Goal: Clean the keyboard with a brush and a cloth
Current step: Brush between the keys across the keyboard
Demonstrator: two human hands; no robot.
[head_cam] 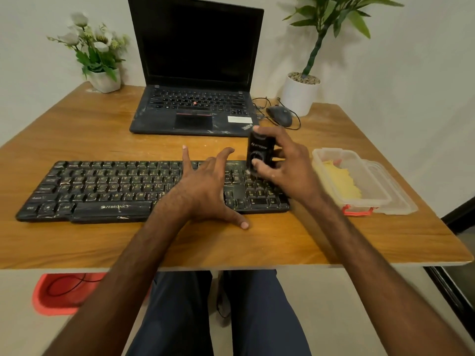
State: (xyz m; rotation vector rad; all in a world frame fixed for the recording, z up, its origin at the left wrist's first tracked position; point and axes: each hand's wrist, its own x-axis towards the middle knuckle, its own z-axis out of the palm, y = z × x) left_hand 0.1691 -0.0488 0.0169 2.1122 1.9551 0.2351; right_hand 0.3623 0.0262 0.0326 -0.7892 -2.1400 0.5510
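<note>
- Now, at the far left, a white pot of flowers (105,80) stands at the back of the wooden table (77,129).
- A long black keyboard (102,188) lies flat near the front edge of the table.
- The left hand (203,191) is flat on the keys with its fingers spread wide. It holds nothing, and its thumb touches the table.
- Behind the keyboard sits an open laptop (195,73) with a dark screen.
- The right hand (288,170) grips a black brush (259,150). The brush stands up on the number keys at the right end of the keyboard.
- A mouse (280,115) lies beside the laptop.
- A yellow cloth (339,181) lies in a clear box (377,176), just right of the keyboard.
</note>
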